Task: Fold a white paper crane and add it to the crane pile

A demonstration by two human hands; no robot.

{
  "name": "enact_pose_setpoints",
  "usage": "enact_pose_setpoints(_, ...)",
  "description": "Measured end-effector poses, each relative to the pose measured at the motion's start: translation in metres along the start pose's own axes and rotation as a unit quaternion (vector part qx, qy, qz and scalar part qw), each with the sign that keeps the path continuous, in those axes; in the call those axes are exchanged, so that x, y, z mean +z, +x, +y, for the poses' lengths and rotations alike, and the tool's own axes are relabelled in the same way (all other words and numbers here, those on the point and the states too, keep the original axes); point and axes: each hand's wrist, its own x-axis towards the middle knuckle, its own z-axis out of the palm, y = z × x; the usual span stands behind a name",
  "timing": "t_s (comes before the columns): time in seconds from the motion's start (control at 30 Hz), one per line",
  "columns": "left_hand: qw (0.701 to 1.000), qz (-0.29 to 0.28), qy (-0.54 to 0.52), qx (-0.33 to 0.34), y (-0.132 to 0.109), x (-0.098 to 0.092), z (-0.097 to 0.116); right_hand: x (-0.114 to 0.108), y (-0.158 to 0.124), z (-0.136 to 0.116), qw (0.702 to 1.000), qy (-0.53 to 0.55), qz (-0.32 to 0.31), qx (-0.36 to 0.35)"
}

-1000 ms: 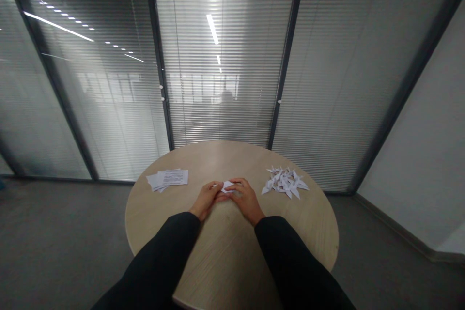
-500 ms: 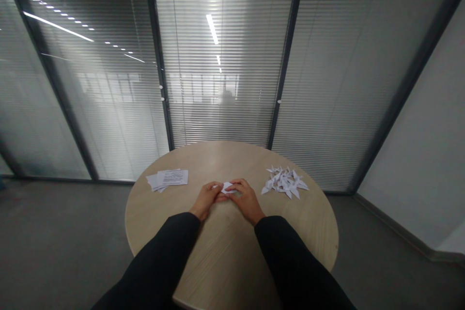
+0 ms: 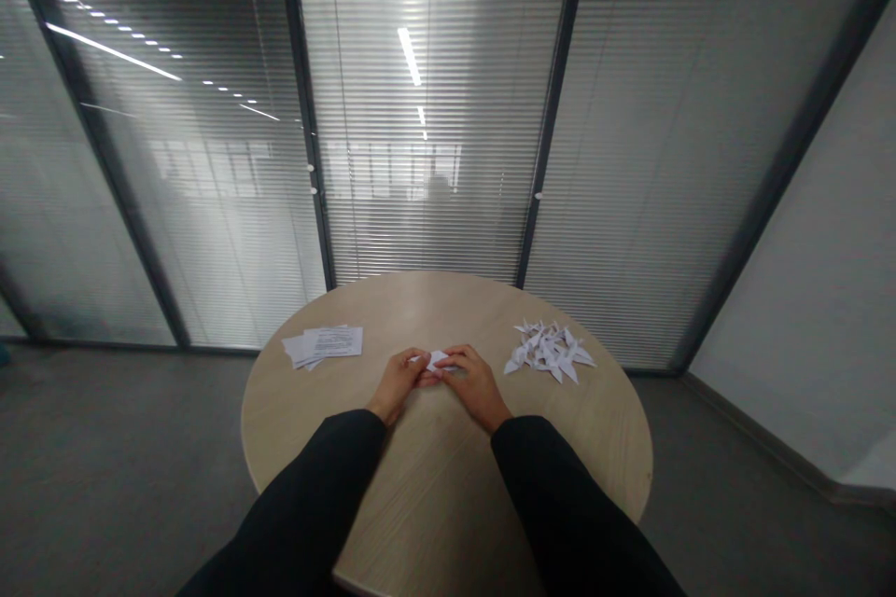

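A small folded piece of white paper [image 3: 438,359] is held between my two hands, low over the middle of the table. My left hand [image 3: 399,384] grips its left side, thumb on top and fingers beneath. On the right side, my right hand [image 3: 476,382] pinches it between thumb and fingers. Much of the paper is hidden by the fingers, so its exact folded shape cannot be made out.
Several flat paper sheets [image 3: 336,341], the top one printed, lie overlapping at the left of the round wooden table [image 3: 434,298]. A pile of folded paper cranes [image 3: 550,350] sits at the right. Glass panels with blinds [image 3: 434,224] stand behind the table.
Barely anything differs. Fingers of my right hand have shifted very slightly on the folded paper; the sheets and the pile stay where they were.
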Motion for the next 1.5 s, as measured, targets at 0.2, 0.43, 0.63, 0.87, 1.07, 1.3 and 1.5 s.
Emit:
enact_pose_setpoints(0.2, 1.0, 0.002, 0.01, 0.023, -0.001, 0.002, -0.001, 0.0, 0.001, 0.003, 0.999, 0.04, 0.011, 0.016)
enact_pose_setpoints(0.43, 0.999, 0.023, -0.003, 0.043, -0.001, 0.003, 0.001, -0.002, 0.002, 0.007, 0.997, 0.046, 0.026, 0.048)
enact_pose_setpoints(0.63, 0.998, 0.038, -0.013, 0.045, -0.001, 0.002, 0.007, -0.003, 0.002, 0.004, 0.996, 0.07, 0.03, 0.045)
enact_pose_setpoints(0.87, 0.999, 0.031, 0.003, 0.014, -0.002, 0.004, 0.003, -0.003, 0.001, -0.003, 0.997, 0.074, 0.017, 0.016)
enact_pose_setpoints(1.07, 0.999, 0.01, 0.023, 0.026, 0.0, 0.001, 0.001, -0.001, 0.0, -0.001, 0.998, 0.058, 0.009, 0.016)
enact_pose_setpoints(1.3, 0.999, 0.012, 0.035, 0.036, 0.001, 0.001, 0.001, -0.001, 0.001, 0.0, 0.998, 0.053, 0.014, 0.017)
enact_pose_setpoints(1.5, 0.999, 0.015, 0.028, 0.038, 0.001, 0.003, 0.001, 0.0, 0.002, 0.001, 0.997, 0.064, 0.031, 0.036)
